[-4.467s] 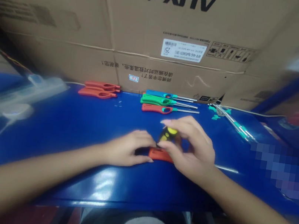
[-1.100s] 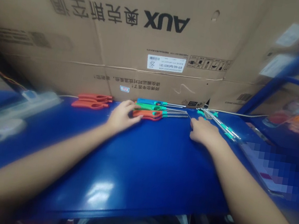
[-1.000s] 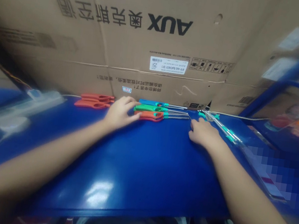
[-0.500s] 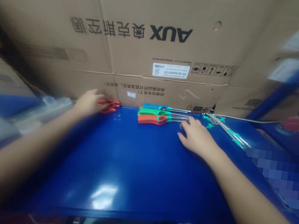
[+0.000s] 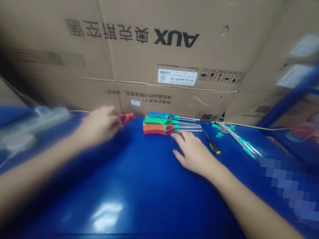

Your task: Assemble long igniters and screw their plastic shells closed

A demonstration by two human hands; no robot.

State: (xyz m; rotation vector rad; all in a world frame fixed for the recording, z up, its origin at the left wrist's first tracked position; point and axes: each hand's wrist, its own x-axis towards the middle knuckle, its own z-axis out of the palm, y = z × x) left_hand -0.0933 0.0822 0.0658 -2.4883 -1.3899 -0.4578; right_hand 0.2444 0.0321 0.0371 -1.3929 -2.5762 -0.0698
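One left hand (image 5: 98, 125) and one right hand (image 5: 194, 153) are seen. At the centre, one blue lighter (image 5: 158, 115), one green lighter (image 5: 157, 122) and one orange lighter (image 5: 154, 129) are shown, three in plain view. Left of centre, at least one red handle (image 5: 127, 118) is seen, the full number being hidden. Right of centre, one screwdriver (image 5: 214, 147) is counted; farther right, several metal rods (image 5: 237, 135) are shown, too blurred to be counted. One barcode label (image 5: 177, 77) is seen at upper centre.
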